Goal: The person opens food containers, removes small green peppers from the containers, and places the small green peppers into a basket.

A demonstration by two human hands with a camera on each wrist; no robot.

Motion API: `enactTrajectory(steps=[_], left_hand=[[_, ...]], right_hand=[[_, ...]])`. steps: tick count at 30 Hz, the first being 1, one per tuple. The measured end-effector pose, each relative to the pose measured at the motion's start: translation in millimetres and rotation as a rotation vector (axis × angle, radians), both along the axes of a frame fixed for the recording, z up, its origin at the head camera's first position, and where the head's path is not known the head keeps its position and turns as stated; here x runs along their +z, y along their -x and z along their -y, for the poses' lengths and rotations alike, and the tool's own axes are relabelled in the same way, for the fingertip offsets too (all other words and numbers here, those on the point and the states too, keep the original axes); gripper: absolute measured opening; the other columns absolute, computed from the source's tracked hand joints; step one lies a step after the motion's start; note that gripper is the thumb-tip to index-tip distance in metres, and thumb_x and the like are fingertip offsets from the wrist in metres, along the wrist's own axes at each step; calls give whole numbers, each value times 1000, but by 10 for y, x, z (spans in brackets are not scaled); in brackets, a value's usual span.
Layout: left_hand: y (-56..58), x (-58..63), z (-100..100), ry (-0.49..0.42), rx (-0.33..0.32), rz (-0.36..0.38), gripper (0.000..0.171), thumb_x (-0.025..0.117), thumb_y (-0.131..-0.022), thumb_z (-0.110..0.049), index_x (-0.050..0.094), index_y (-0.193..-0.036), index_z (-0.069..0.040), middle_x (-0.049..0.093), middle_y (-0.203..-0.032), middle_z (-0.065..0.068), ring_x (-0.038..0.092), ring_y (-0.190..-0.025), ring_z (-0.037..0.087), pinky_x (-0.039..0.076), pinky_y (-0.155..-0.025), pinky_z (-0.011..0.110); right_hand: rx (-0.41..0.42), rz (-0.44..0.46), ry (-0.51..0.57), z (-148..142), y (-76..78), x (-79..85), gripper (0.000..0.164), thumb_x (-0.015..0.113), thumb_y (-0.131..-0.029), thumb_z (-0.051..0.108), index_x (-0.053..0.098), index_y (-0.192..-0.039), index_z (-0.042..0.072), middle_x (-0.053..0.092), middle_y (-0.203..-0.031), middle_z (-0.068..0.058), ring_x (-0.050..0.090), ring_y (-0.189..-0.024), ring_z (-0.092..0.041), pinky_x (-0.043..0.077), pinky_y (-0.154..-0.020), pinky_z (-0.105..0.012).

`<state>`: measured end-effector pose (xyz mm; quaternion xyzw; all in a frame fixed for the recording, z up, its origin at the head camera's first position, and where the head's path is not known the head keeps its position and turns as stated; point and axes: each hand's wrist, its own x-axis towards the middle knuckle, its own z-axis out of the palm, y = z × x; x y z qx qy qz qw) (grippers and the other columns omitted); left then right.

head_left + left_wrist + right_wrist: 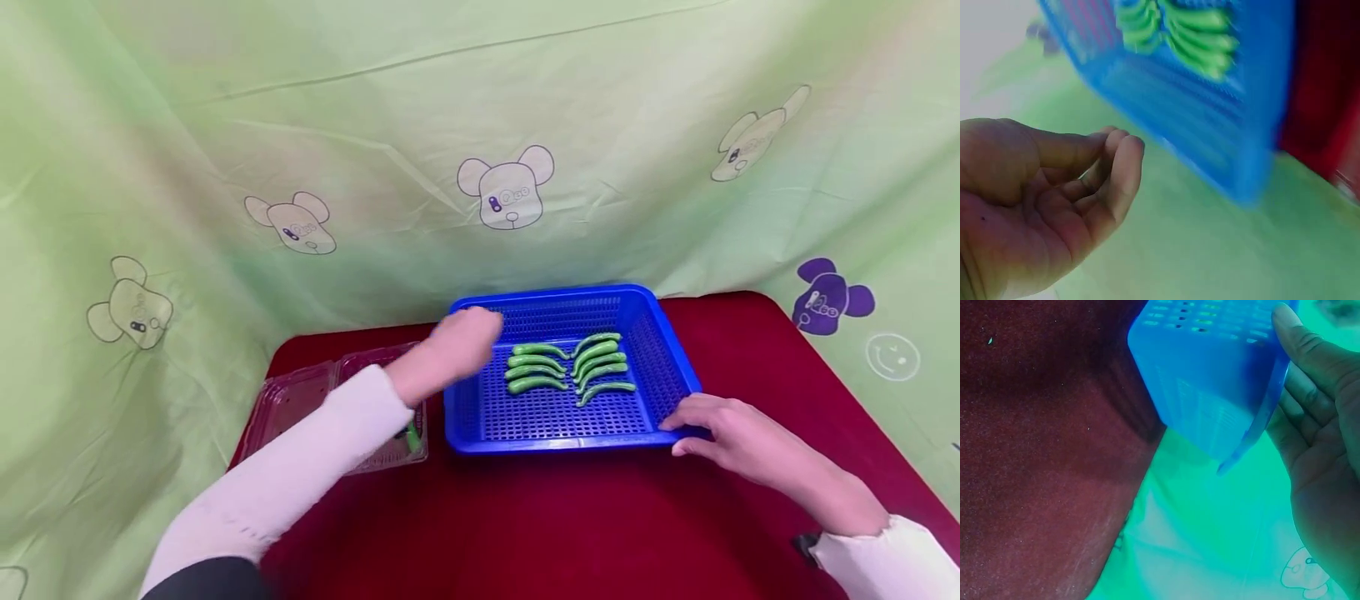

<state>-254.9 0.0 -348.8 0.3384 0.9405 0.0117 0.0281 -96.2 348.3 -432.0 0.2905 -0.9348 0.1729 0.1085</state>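
Observation:
A blue plastic basket (570, 444) holds several curved green peppers, with one column on the left (536, 383) and another on the right (600, 368). Over the basket's left rim is my left hand (467, 340). In the left wrist view its fingers (1124, 165) are loosely curled, with the thumb near their tips and nothing held. My right hand (731, 429) grips the rim at the front right corner; the right wrist view shows the thumb (1300, 340) on one side of the basket wall (1210, 381) and the fingers behind it.
Left of the basket lies an open clear plastic clamshell box (296, 402), partly covered by my left arm, with a green pepper (413, 438) showing inside. A dark red cloth (525, 525) covers the table. Behind it hangs a light green curtain (390, 242) with mouse drawings.

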Motion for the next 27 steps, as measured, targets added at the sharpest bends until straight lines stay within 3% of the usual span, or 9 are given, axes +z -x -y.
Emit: enactTrajectory(steps=[2,5,8,11,14,17,22,27], left_hand=[[41,20,325,-47,75,-3,10,60,-89,1,64,-86,-7,73,-90,14,73,-86,34,60,-68,49],[61,-89,780,-70,198,43,14,62,-93,-8,62,-79,-7,72,-84,15,72,-82,34,59,-69,50],[-6,-327,1109,-68,325,172,29,62,-99,-20,58,-72,-8,65,-74,10,66,-71,27,56,-67,45],[-118,-624,1287,-92,437,290,38,64,-99,-29,53,-69,-11,55,-67,5,55,-62,21,51,-60,38],[-185,-871,1330,-160,525,367,40,66,-97,-31,49,-66,-12,48,-64,3,49,-58,18,43,-54,30],[-208,-1019,1313,-211,580,410,41,72,-93,-30,49,-64,-12,51,-62,3,51,-53,17,40,-50,27],[-222,-1174,1236,-243,586,441,37,77,-90,-26,55,-66,-9,58,-63,6,57,-48,17,46,-46,26],[-228,-1257,1177,-296,591,451,25,73,-87,-8,54,-71,-5,61,-56,7,57,-41,15,48,-42,25]], right_hand=[[3,6,1,-11,3,-13,30,90,-72,17,78,-99,22,65,-92,16,58,-82,0,43,-71,-7],[11,19,13,-23,6,-28,30,90,-72,17,78,-99,21,64,-90,16,57,-81,1,42,-69,-8],[19,20,26,-27,19,-38,32,91,-70,17,77,-98,23,63,-90,19,55,-80,2,41,-68,-8],[39,3,31,-39,63,-43,34,92,-68,15,77,-97,24,61,-89,20,54,-79,3,40,-67,-8],[52,-16,37,-60,81,-48,35,92,-66,13,77,-96,24,61,-88,21,54,-78,3,39,-68,-7],[53,-21,44,-64,77,-57,35,92,-66,13,77,-96,23,61,-88,20,54,-79,3,39,-68,-7],[34,-26,37,-44,62,-50,35,93,-67,14,77,-96,24,61,-89,22,54,-80,3,39,-70,-5],[36,-14,35,-32,54,-31,33,91,-69,14,76,-97,25,60,-89,23,54,-80,4,40,-70,-6]])
